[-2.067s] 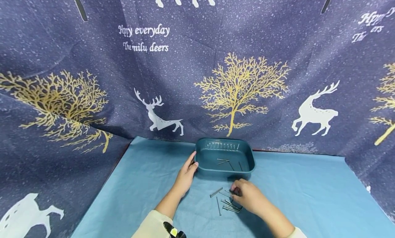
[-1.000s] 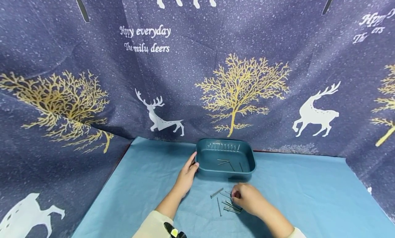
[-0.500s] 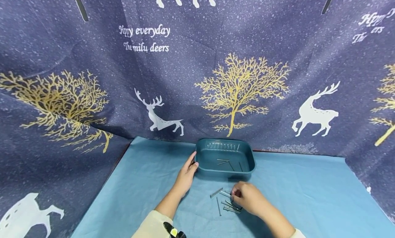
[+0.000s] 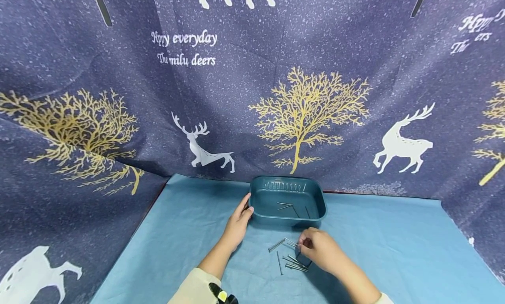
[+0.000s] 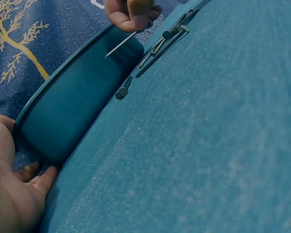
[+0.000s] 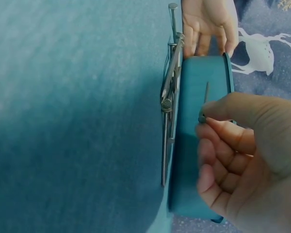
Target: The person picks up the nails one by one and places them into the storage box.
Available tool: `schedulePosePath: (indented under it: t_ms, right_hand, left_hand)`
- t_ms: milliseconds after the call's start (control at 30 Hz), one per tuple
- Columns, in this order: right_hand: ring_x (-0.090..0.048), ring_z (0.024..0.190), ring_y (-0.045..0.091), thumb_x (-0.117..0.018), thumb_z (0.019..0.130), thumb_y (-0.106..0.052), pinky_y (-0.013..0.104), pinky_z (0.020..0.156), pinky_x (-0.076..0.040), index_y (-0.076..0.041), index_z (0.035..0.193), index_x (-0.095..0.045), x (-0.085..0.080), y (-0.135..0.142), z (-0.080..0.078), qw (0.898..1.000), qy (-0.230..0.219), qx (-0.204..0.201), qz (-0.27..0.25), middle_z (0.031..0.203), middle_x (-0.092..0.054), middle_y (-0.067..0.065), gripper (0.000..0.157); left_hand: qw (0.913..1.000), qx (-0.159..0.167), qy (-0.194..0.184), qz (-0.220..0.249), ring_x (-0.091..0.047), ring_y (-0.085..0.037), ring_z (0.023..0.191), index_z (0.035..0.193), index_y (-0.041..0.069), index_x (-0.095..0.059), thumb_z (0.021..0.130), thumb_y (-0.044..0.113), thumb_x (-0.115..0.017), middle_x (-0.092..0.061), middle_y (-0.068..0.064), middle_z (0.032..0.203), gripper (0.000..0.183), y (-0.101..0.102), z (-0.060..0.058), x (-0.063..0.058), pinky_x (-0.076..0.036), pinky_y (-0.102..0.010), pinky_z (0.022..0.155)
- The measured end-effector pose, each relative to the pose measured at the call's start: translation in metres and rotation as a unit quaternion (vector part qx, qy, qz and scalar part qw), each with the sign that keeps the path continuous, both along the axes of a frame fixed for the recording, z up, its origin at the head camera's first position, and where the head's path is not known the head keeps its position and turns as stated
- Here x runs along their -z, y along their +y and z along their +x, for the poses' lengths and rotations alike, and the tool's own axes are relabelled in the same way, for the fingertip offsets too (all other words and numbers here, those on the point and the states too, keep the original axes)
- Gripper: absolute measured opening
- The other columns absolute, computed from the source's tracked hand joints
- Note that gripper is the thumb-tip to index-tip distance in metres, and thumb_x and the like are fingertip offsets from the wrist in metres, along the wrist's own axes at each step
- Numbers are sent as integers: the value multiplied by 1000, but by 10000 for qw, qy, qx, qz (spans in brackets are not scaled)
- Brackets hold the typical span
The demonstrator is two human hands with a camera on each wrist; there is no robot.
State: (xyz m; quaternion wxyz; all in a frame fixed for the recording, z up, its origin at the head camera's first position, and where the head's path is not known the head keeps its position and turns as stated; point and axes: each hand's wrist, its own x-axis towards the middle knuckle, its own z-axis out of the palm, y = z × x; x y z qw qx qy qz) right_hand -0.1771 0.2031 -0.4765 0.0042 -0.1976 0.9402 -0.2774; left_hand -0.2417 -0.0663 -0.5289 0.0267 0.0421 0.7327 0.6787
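A dark teal tray (image 4: 260,214) stands at the back of the blue cloth with several nails (image 4: 286,205) lying in it. My left hand (image 4: 236,227) rests against the tray's left end, fingers along its outer wall and thumb at the near corner. Just in front of the tray, my right hand (image 4: 320,249) pinches a nail (image 6: 206,92) near its head between thumb and index finger. In the left wrist view this nail's shaft points away from the fingers, above the cloth. Below and left of that hand lies a loose group of nails (image 4: 295,264).
A thick nail (image 4: 276,245) and a thinner nail (image 4: 279,263) lie apart, left of the group. Behind the tray hangs a dark blue curtain (image 4: 339,164) printed with deer and trees. The blue cloth (image 4: 378,242) spreads to both sides.
My right hand, low over the nails before, has risen slightly and shifted right, with a nail now in its fingertips. My left hand and the tray have stayed in place.
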Motion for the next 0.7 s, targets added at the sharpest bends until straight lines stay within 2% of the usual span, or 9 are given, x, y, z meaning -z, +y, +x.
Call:
schedulePosePath:
  t_ms: [100, 200, 367, 467, 700]
  right_hand:
    - [-46, 67, -3, -72, 87, -9, 19, 59, -45, -19, 79, -64, -1, 0, 0, 9999, -58, 82, -1, 78, -55, -8, 16]
    - [-47, 68, -3, -73, 87, -8, 19, 60, -46, -19, 79, -64, -3, -1, 0, 9998, -83, 151, -47, 79, -55, -7, 15]
    - [-47, 69, -3, -72, 86, -8, 18, 61, -46, -20, 79, -64, -6, -2, 0, 9996, 60, 232, -167, 80, -55, -8, 16]
    - [-47, 69, -3, -72, 87, -8, 18, 62, -46, -21, 80, -64, -6, -2, 0, 9993, 151, 268, -212, 80, -55, -9, 17]
    - [-47, 69, -3, -72, 89, -9, 18, 62, -45, -22, 82, -65, -5, -4, -1, 9982, 323, 408, -309, 80, -55, -11, 16]
  left_hand:
    - [10000, -20, -29, -10, -30, -30, 154, 159, 35, -31, 109, 34, -47, -25, -10, 168, 53, 0, -1, 0, -36, -52, 121]
    - [10000, -12, -85, -15, -29, -32, 154, 161, 30, -30, 109, 33, -47, -23, -12, 168, 55, 1, 1, -4, -35, -53, 121]
    - [9999, 76, -111, 47, -29, -34, 153, 161, 22, -30, 109, 32, -48, -24, -16, 167, 56, 1, 11, -24, -35, -54, 121]
    - [9999, 102, -96, 81, -30, -34, 153, 161, 20, -30, 109, 32, -48, -25, -17, 167, 57, 0, 17, -33, -35, -53, 121]
    - [9999, 90, -73, 93, -29, -34, 153, 161, 22, -30, 108, 34, -49, -24, -16, 167, 57, 0, 19, -34, -34, -54, 122]
